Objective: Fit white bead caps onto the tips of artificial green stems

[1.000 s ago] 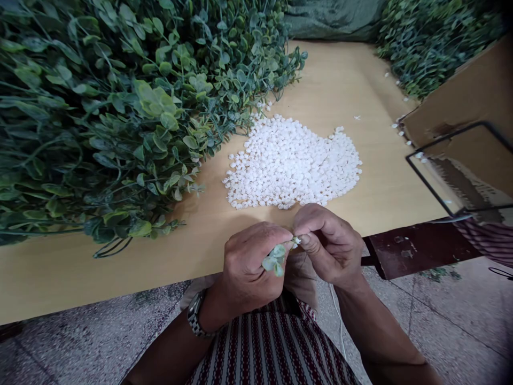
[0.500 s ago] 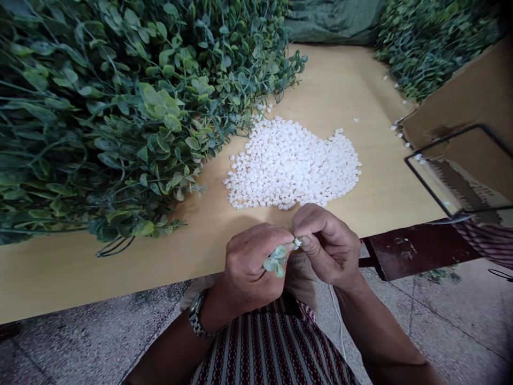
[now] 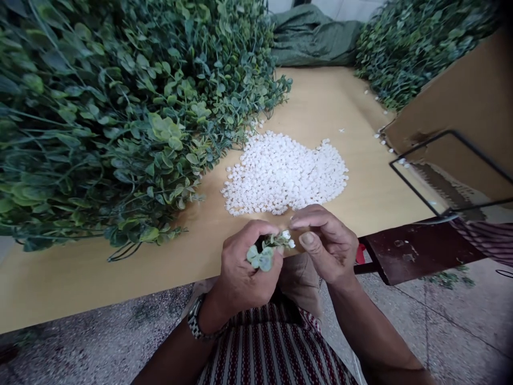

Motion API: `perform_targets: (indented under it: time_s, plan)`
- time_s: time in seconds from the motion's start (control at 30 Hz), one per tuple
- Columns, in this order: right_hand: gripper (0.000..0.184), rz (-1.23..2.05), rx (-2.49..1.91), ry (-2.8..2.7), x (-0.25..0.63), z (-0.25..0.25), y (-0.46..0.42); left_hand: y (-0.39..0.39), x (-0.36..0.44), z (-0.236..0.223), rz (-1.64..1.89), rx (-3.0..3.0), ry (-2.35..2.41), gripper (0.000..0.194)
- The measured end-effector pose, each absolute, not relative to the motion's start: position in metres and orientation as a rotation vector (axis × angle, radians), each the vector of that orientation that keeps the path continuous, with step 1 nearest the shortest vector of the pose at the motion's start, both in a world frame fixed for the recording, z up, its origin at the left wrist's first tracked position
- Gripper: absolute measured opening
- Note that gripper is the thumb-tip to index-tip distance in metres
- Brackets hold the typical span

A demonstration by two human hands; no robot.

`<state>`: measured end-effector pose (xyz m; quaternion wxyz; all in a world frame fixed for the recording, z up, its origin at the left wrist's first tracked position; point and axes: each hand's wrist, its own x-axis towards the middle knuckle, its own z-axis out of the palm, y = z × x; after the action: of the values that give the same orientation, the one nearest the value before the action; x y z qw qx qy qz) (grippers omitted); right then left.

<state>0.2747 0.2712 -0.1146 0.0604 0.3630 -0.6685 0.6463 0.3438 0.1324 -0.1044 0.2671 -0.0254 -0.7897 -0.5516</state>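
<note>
My left hand (image 3: 248, 267) is closed around an artificial leaf sprig (image 3: 261, 258), its pale green leaves poking out between thumb and fingers. Small white flowers (image 3: 286, 239) show at the sprig's tip, just past my left fingers. To the right of them, my right hand (image 3: 326, 243) has thumb and forefinger apart, with nothing seen between them. Its curled lower fingers are partly hidden. Beyond both hands, a pile of small white blossoms (image 3: 284, 174) lies spread on the table (image 3: 320, 96).
A large heap of artificial greenery (image 3: 120, 117) covers the table's left side. More greenery (image 3: 417, 48) stands at the back right, near a dark green cloth bundle (image 3: 315, 37). A cardboard piece (image 3: 460, 101) and a black wire frame (image 3: 417, 190) sit at the right edge.
My right thumb and forefinger have parted and come off the sprig's tip, uncovering its white flowers. The left hand has loosened slightly around the sprig. The view has shifted a little.
</note>
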Motion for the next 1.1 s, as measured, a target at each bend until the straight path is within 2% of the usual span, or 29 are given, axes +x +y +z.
perform_targets:
  time_s: [0.37, 0.53, 0.7, 0.83, 0.93, 1.1]
  plan:
    - [0.013, 1.965, 1.186, -2.058, 0.273, -0.106, 0.274, 0.136, 0.339, -0.109, -1.442, -0.237, -2.1, 0.015]
    - [0.022, 1.767, 1.195, -2.008, 0.275, -0.095, 0.277, 0.138, 0.336, -0.103, -1.465, -0.117, -2.266, 0.011]
    - [0.015, 1.437, 1.396, -2.091, 0.276, -0.079, 0.272, 0.141, 0.335, -0.096, -1.418, -0.038, -2.469, 0.026]
    - [0.011, 1.474, 1.368, -2.089, 0.274, -0.081, 0.271, 0.14, 0.338, -0.085, -1.384, -0.107, -2.535, 0.035]
    - [0.012, 1.506, 1.334, -2.098, 0.275, -0.085, 0.273, 0.136, 0.342, -0.079, -1.486, -0.192, -2.501, 0.032]
    - [0.013, 1.517, 1.285, -2.082, 0.279, -0.088, 0.274, 0.131, 0.346, -0.084, -1.725, -0.167, -2.148, 0.012]
